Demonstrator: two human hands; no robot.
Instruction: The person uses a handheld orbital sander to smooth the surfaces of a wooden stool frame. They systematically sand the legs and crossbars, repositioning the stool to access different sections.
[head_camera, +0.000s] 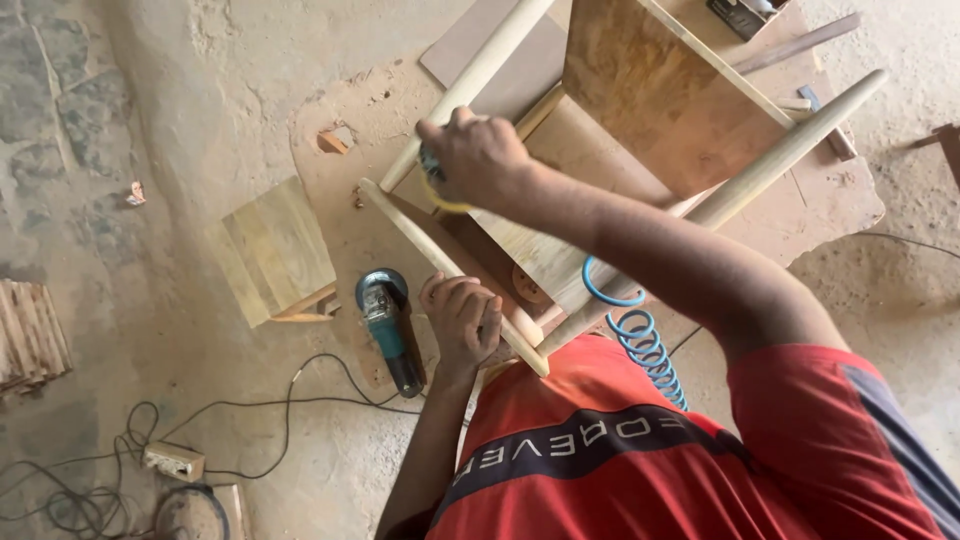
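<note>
Right hand (478, 158) closed around sander (437, 185) on stool (650, 90)

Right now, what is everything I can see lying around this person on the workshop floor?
Wooden stool frame: one, pale wood with round legs, tipped over on a board in the middle.
Small tool: one, teal with a yellow edge, mostly hidden under the right hand, pressed against a stool leg.
Angle grinder: one, teal and black, lying on the floor beside the left hand.
Coiled air hose: one, blue, by the chest.
Small wooden stool: one, pale, left of the grinder.
Socket block: one, cream, lower left, with black cables.
Slatted wood piece: one, at the left edge.
Flat board: one, brown, under the stool.
Right hand: closed over the small tool.
Left hand: gripping a lower stool leg.
</note>
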